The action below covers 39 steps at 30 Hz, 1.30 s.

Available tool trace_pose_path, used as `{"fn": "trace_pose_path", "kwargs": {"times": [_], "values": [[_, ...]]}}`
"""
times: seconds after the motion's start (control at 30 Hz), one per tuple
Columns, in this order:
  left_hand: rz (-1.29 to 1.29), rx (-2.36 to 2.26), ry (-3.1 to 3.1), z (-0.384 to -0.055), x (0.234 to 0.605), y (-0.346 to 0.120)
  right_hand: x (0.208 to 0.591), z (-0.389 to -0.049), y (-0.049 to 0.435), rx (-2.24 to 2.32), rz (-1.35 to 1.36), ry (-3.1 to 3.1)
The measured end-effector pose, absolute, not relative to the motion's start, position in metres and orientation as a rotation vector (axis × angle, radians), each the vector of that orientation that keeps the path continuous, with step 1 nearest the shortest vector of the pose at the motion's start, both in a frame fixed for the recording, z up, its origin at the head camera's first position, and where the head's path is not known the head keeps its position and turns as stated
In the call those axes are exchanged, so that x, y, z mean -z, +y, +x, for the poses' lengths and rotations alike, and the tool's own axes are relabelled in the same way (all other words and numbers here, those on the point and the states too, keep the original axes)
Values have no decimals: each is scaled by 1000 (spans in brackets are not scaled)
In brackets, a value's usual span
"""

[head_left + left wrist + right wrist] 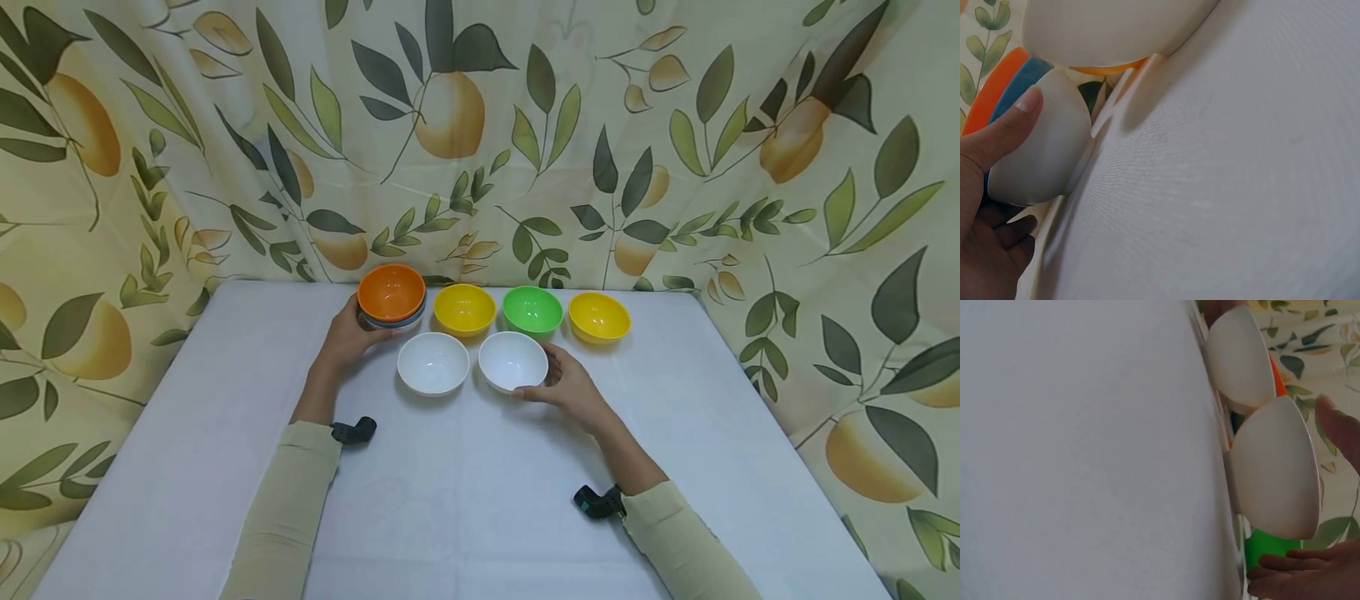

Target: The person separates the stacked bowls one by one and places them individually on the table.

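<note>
My left hand (358, 327) grips a stack of bowls (392, 293) at the back left of the row, with an orange bowl on top. In the left wrist view my thumb (1017, 119) presses the pale bottom bowl (1044, 150), under blue and orange rims, and my fingers (1004, 240) curl beneath it. My right hand (546, 375) cups the right white bowl (513, 361), thumb at its far side and fingers at its near rim. The right wrist view shows that bowl (1275, 469) between thumb (1341, 428) and fingers (1291, 569). A second white bowl (432, 363) stands to its left.
Behind the white bowls stand a yellow bowl (464, 309), a green bowl (532, 311) and another yellow bowl (599, 317). All stand on a table under a white cloth (465, 483). A leaf-and-fruit patterned curtain (675, 150) closes off the back and sides.
</note>
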<state>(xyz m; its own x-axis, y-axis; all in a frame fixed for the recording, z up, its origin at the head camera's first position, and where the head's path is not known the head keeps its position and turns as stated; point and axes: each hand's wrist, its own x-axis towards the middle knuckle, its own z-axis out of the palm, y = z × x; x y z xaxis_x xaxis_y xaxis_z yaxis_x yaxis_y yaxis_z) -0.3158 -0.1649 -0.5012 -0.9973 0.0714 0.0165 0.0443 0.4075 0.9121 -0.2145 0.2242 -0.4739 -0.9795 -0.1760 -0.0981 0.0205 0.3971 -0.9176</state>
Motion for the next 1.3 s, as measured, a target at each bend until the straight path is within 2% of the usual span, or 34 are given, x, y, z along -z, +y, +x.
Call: {"fn": "trace_pose_path", "kwargs": {"times": [0.37,0.57,0.8,1.0,1.3], "values": [[101,-1690,2620,-317,502,-167,439,-211,241,1474,-134,2520],[92,-1694,2617,-318,502,-167,423,-208,238,1550,-149,2535],[110,-1718,2607,-318,501,-164,411,-205,230,1740,-286,2548],[100,-1713,2603,-317,502,-161,397,-215,212,1823,-402,2488],[101,-1691,2622,-317,503,-165,373,-244,159,1910,-684,2487]]}}
